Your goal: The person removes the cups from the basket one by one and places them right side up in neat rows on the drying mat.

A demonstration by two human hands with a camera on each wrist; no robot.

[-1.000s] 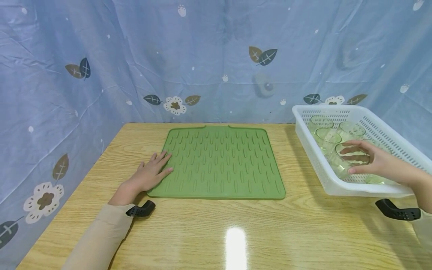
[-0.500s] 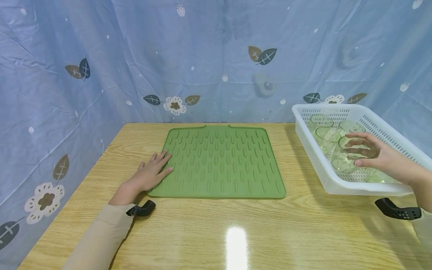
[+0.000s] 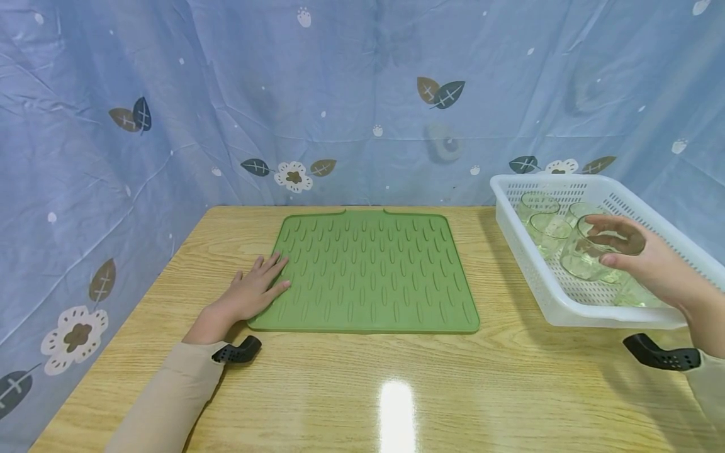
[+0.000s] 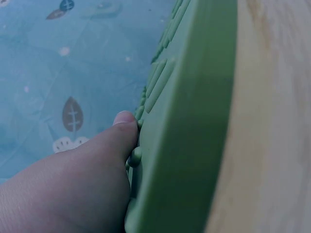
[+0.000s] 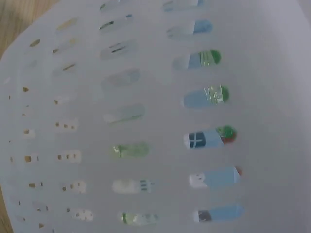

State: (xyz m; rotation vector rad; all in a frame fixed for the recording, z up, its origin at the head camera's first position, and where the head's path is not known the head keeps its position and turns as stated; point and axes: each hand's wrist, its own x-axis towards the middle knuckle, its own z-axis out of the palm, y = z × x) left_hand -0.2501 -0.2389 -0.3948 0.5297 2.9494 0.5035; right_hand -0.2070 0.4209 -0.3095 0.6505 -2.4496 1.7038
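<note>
My right hand [image 3: 651,258] grips a clear glass cup [image 3: 583,255] by its rim and upper wall, thumb on the near side, fingers on the far side. The cup is slightly tilted and raised above the bottom of the white plastic basket [image 3: 557,308]. Several more glass cups, among them one at the back left [image 3: 538,204], stand in the basket. Only the slotted basket wall [image 5: 160,97] fills the right wrist view; hand and cup are hidden there. My left hand [image 3: 249,292] lies with spread fingers on the left edge of the green ridged mat [image 3: 368,277], its thumb [image 4: 125,121] on the ridges.
A wooden table [image 3: 317,390] carries the mat in the middle and the basket at the right. Blue patterned cloth [image 3: 362,100] hangs behind and along the left side. Another cup [image 3: 634,296] sits in the basket's near right part, under my right hand.
My right hand has taken hold of a cup and lifted it, moving it slightly up and to the right within the basket area. The left hand has stayed on the mat.
</note>
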